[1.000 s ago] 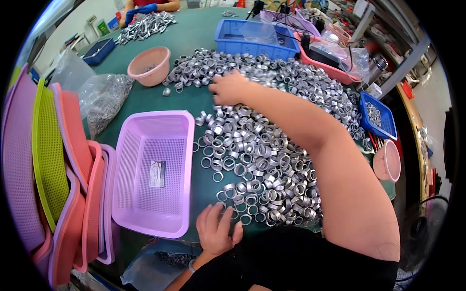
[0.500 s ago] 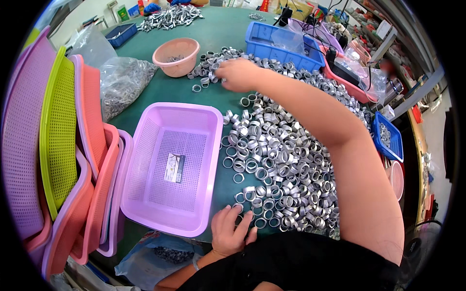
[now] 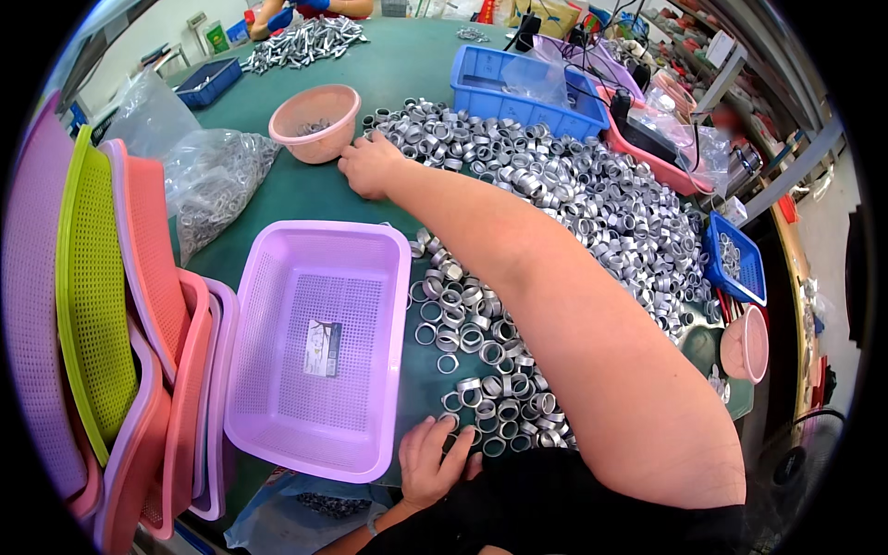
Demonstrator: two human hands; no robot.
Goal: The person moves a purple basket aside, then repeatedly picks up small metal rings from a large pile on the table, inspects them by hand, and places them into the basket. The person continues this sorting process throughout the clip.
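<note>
My right hand (image 3: 370,168) reaches across to the left edge of the pile of silver metal rings (image 3: 601,213), beside the pink bowl (image 3: 310,153). Its fingers are curled down toward the table, and whatever they enclose is hidden beneath them. My left hand (image 3: 433,460) rests palm down at the near edge of the pile, fingers spread, with loose rings around the fingertips. Left of the rings lies a purple perforated basket (image 3: 242,407); only a small printed card (image 3: 321,349) shows inside. Part of the pile is covered by my right forearm.
Stacked purple, green and coral baskets (image 3: 92,305) stand on the left. A clear bag of small metal parts (image 3: 217,190) lies behind them. A blue bin (image 3: 527,106) and a coral tray (image 3: 661,157) border the pile. Metal pieces (image 3: 305,43) lie far off near a co-worker's arms.
My right hand has moved left from the rings to beside the pink bowl, its forearm swinging lower across the pile. My left hand stays by the near rings. A co-worker's arms have appeared.
</note>
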